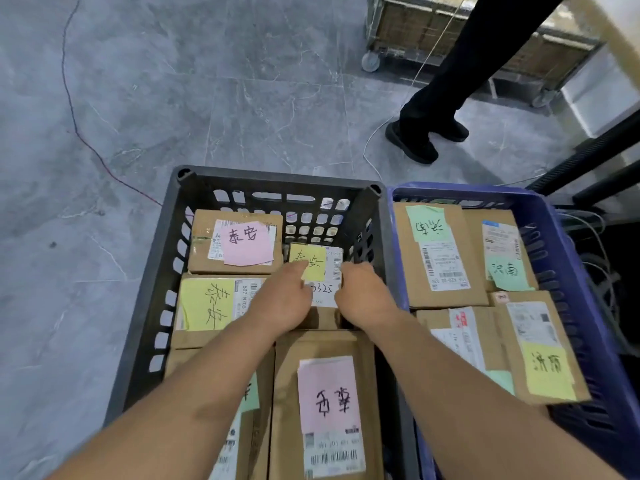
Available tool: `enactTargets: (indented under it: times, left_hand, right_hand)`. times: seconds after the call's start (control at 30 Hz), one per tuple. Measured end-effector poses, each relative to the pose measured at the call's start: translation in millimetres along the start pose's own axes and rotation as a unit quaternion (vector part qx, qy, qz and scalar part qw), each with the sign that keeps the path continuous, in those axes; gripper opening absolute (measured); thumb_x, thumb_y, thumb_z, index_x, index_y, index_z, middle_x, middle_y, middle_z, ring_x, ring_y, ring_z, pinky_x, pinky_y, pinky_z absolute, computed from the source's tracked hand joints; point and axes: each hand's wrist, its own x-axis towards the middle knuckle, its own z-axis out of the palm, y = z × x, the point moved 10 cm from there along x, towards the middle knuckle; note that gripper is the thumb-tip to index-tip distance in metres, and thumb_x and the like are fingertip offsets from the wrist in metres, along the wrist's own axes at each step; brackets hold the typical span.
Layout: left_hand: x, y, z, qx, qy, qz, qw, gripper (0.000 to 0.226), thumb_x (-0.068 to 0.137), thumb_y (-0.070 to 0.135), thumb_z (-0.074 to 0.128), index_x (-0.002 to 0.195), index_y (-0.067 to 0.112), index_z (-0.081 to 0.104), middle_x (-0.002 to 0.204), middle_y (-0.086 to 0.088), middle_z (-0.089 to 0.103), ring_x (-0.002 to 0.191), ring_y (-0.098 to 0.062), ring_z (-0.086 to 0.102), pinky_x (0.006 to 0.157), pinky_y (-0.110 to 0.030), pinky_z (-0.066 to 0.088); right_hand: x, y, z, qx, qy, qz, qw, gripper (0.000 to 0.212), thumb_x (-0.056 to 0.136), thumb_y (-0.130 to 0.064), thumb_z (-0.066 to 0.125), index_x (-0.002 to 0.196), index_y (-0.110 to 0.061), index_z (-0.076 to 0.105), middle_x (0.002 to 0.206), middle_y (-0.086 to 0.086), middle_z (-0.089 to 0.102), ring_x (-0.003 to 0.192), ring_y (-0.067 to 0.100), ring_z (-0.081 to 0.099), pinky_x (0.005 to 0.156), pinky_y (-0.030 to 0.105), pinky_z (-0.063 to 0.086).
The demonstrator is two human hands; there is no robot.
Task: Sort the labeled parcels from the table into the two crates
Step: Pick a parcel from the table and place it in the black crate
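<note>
Both my hands are down in the black crate (162, 268), on a small cardboard parcel (323, 292) with a yellow note and a white shipping label. My left hand (282, 299) grips its left edge, and my right hand (362, 292) grips its right edge with the fingers curled over the far side. Around it lie several cardboard parcels: one with a pink note (239, 244) at the back, one with a yellow note (207, 303) on the left, one with a pink note (329, 400) in front. The blue crate (571, 271) on the right holds several parcels with green and yellow notes.
Grey tiled floor lies beyond the crates, with a thin red cable (86, 140) on the left and a white cable (374, 143). A person's dark trouser leg and shoes (426, 133) stand behind the blue crate. A wheeled metal cart (433, 36) stands at the back right.
</note>
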Motion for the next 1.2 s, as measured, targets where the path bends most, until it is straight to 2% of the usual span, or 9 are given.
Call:
enactTargets:
  times: [0.07, 0.2, 0.3, 0.4, 0.5, 0.63, 0.73, 0.9, 1.2]
  left_hand:
    - [-23, 9, -27, 0.042, 0.036, 0.021, 0.998, 0.049, 0.099, 0.021, 0.044, 0.147, 0.017, 0.034, 0.149, -0.005, 0.039, 0.134, -0.021, 0.036, 0.106, -0.028, 0.030]
    - [-73, 26, -68, 0.176, 0.073, 0.045, 0.981, 0.050, 0.097, 0.032, 0.046, 0.144, 0.019, 0.035, 0.141, -0.007, 0.046, 0.127, -0.025, 0.039, 0.102, -0.032, 0.033]
    - [-112, 41, -85, 0.243, 0.077, 0.069, 0.965, 0.058, 0.096, 0.039, 0.047, 0.147, 0.018, 0.029, 0.143, -0.007, 0.044, 0.127, -0.025, 0.039, 0.103, -0.033, 0.032]
    - [-153, 60, -82, 0.259, 0.055, 0.089, 0.960, 0.061, 0.096, 0.041, 0.045, 0.149, 0.019, 0.025, 0.148, -0.005, 0.039, 0.133, -0.024, 0.034, 0.106, -0.035, 0.031]
    - [-191, 86, -71, 0.246, 0.039, 0.111, 0.962, 0.063, 0.096, 0.043, 0.045, 0.149, 0.020, 0.023, 0.151, -0.003, 0.034, 0.135, -0.023, 0.031, 0.107, -0.034, 0.030]
    - [-233, 131, -50, 0.242, 0.015, 0.163, 0.956, 0.066, 0.094, 0.049, 0.046, 0.150, 0.023, 0.023, 0.153, -0.001, 0.031, 0.138, -0.022, 0.028, 0.109, -0.032, 0.027]
    - [-262, 171, -41, 0.263, 0.026, 0.224, 0.938, 0.069, 0.090, 0.059, 0.046, 0.148, 0.025, 0.028, 0.151, 0.002, 0.035, 0.136, -0.021, 0.033, 0.108, -0.034, 0.032]
    - [-315, 233, -18, 0.267, 0.038, 0.310, 0.912, 0.069, 0.087, 0.064, 0.046, 0.145, 0.028, 0.031, 0.147, 0.006, 0.038, 0.133, -0.018, 0.036, 0.105, -0.032, 0.033]
    - [-460, 317, 105, 0.283, -0.012, 0.425, 0.860, 0.072, 0.088, 0.062, 0.048, 0.148, 0.026, 0.027, 0.151, 0.005, 0.033, 0.138, -0.018, 0.029, 0.109, -0.033, 0.026]
  right_hand:
    - [-29, -6, -31, -0.006, 0.034, -0.023, 0.999, 0.037, 0.093, -0.010, 0.051, 0.130, -0.014, 0.051, 0.123, 0.011, 0.049, 0.100, 0.028, 0.058, 0.078, 0.033, 0.049]
    - [-98, -12, -75, -0.031, 0.064, -0.031, 0.997, 0.042, 0.095, -0.015, 0.050, 0.137, -0.015, 0.045, 0.131, 0.011, 0.047, 0.111, 0.029, 0.055, 0.084, 0.034, 0.047]
    - [-152, -7, -95, -0.056, 0.089, -0.015, 0.994, 0.041, 0.095, -0.014, 0.049, 0.136, -0.014, 0.045, 0.133, 0.009, 0.045, 0.113, 0.028, 0.053, 0.081, 0.033, 0.047]
    - [-206, 5, -106, -0.061, 0.112, 0.010, 0.992, 0.042, 0.096, -0.016, 0.046, 0.138, -0.016, 0.042, 0.134, 0.008, 0.044, 0.115, 0.026, 0.052, 0.080, 0.032, 0.046]
    - [-257, 19, -111, -0.058, 0.132, 0.039, 0.989, 0.045, 0.098, -0.019, 0.044, 0.142, -0.018, 0.038, 0.139, 0.006, 0.042, 0.119, 0.024, 0.049, 0.087, 0.031, 0.045]
    - [-324, 43, -130, -0.059, 0.176, 0.072, 0.980, 0.051, 0.100, -0.027, 0.044, 0.148, -0.019, 0.029, 0.144, 0.003, 0.038, 0.121, 0.024, 0.049, 0.084, 0.033, 0.046]
    - [-377, 61, -150, -0.066, 0.208, 0.075, 0.973, 0.053, 0.098, -0.035, 0.048, 0.146, -0.022, 0.032, 0.141, 0.001, 0.039, 0.122, 0.023, 0.047, 0.082, 0.031, 0.044]
    - [-463, 106, -170, -0.052, 0.281, 0.107, 0.952, 0.051, 0.094, -0.043, 0.051, 0.141, -0.026, 0.041, 0.136, -0.004, 0.042, 0.121, 0.017, 0.047, 0.090, 0.032, 0.048]
    - [-640, 224, -145, 0.008, 0.353, 0.181, 0.918, 0.058, 0.097, -0.043, 0.050, 0.149, -0.028, 0.032, 0.144, -0.005, 0.039, 0.131, 0.016, 0.040, 0.097, 0.031, 0.041]
